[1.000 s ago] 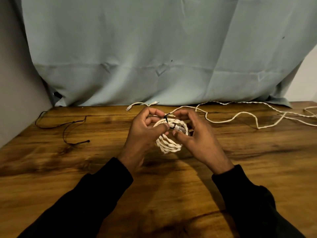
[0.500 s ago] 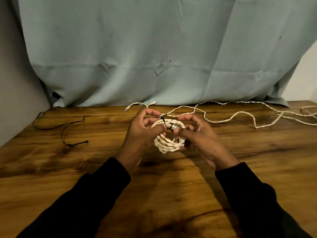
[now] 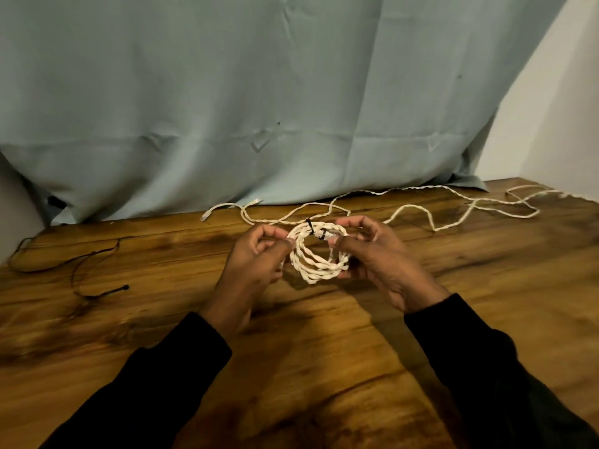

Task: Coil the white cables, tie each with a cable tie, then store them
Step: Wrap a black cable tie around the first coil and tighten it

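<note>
Wood-grain desk (image 3: 324, 367) filled the lower part of my view, dark and streaked, with both black sleeves reaching in from its near edge. Above the middle of the desk I saw the left hand (image 3: 256, 264) with its fingers curled, thumb and forefinger pinching the left side of the coiled white cable (image 3: 316, 254). The right hand (image 3: 376, 257) gripped the coil's right side, thumb pressed near the top and fingers wrapped behind the loops. A black cable tie (image 3: 309, 225) crossed the top of the coil between the two hands; I could not tell whether it was pulled tight. Toward the left edge lay thin black ties (image 3: 94, 277), loose on the wood and well apart from the hands. Farther back, a loose white cable (image 3: 418, 210) snaked along the far edge toward the right corner, its connector end resting just behind the hands. Behind everything hung a pale blue-grey cloth (image 3: 259, 92).
</note>
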